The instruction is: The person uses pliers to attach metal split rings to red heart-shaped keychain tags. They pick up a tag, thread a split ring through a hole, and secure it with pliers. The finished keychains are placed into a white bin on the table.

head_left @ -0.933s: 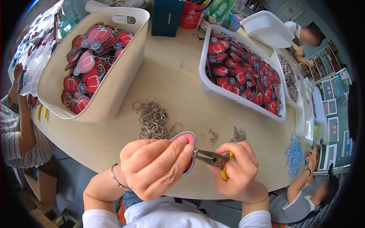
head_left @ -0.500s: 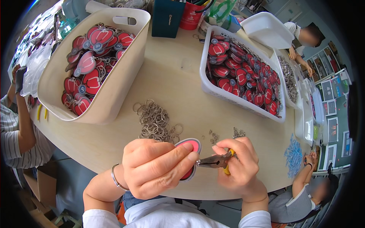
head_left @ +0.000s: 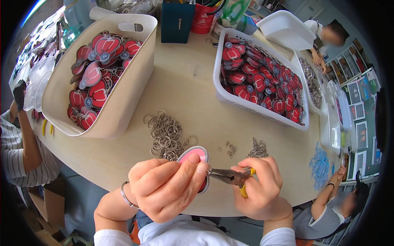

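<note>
My left hand (head_left: pixel 166 186) pinches a flat red keychain charm (head_left: pixel 196 152) with a grey rim, held upright above the near edge of the table. My right hand (head_left: pixel 260 186) is closed round yellow-handled pliers (head_left: pixel 230 175). The pliers' jaws point left and meet the charm's edge beside my left fingertips. A small metal ring seems to sit at the jaw tips, too small to tell clearly. Just beyond my hands lie a heap of metal key rings (head_left: pixel 166 133) and a smaller pile of small metal rings (head_left: pixel 257 147).
A tall cream bin (head_left: pixel 135 88) of red charms with chains stands at the left. A white basket (head_left: pixel 262 112) of red charms stands at the right. Behind are a dark green box (head_left: pixel 176 24) and a red cup (head_left: pixel 201 20). Light-blue strips (head_left: pixel 319 166) lie right. Other people sit around the table.
Both hands have shifted slightly left and down with the charm and pliers. More of the small-ring pile shows now. The person at the right has moved their hands slightly.
</note>
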### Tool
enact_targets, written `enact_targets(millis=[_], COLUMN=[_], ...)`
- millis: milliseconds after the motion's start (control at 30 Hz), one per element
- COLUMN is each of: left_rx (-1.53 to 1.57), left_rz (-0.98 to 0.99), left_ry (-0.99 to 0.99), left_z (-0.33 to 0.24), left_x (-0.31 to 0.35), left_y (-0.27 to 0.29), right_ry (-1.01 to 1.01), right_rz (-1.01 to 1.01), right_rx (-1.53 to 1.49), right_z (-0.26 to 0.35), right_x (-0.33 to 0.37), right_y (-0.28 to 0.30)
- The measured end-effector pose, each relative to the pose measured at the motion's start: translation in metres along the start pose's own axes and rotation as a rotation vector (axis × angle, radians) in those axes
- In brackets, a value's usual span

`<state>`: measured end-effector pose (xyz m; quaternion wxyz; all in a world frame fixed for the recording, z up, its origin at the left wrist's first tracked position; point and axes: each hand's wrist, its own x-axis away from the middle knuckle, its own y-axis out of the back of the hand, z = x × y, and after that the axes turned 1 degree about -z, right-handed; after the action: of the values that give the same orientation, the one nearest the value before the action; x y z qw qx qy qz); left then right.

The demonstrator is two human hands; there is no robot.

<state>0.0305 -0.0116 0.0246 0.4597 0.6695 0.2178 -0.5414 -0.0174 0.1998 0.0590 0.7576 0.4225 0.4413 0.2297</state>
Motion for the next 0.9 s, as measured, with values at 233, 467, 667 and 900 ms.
enact_targets(millis=[233,467,667,900], left_rx=[0.032,0.029,0.061,0.021], left_rz=[0.093,0.056,0.066,0.025], left_ry=[-0.023,0.016,0.118,0.116], left_z=[0.000,0.003,0.000,0.000], left_x=[0.004,-0.002,-0.005,-0.003], left_y=[0.005,0.002,0.001,-0.004], right_ry=[0.027,0.092,0.070,0.009], right_rz=[-0.001,0.013,-0.023,-0.008], right_rx=[-0.011,0.025,0.040,0.077], right_z=[-0.002,-0.011,-0.017,-0.012], right_x=[0.002,-0.004,-0.008,-0.006], right_y=[-0.002,0.001,-0.003,-0.003])
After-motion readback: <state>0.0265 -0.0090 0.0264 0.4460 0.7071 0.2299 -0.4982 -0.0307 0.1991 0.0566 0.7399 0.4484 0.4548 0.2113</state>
